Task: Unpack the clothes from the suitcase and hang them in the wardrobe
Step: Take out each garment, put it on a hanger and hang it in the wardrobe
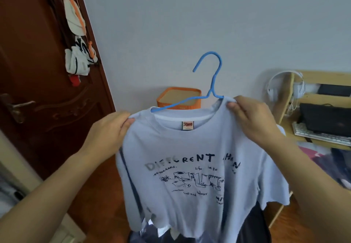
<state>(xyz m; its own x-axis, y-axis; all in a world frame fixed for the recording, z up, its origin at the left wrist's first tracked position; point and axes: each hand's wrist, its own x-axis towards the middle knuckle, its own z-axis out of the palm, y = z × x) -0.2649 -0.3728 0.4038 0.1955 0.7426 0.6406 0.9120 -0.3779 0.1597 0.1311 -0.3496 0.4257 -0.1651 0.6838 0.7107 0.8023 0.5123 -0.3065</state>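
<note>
A pale blue T-shirt (190, 144) with dark printed lettering and drawings hangs in front of me, front facing me. A blue hanger (213, 83) sits partly inside its neck, hook up, with the left arm of the hanger poking out above the collar. My left hand (112, 128) pinches the shirt's left shoulder. My right hand (252, 119) pinches the right side of the collar where the hanger enters. Dark clothes (247, 227) lie below the shirt's hem; the suitcase itself is hidden.
A dark brown door (38, 90) with bags (77, 52) hung on it stands at the left. An orange box (178, 98) sits by the wall behind the shirt. At the right is a wooden desk (322, 83) with headphones, a keyboard and a dark bag.
</note>
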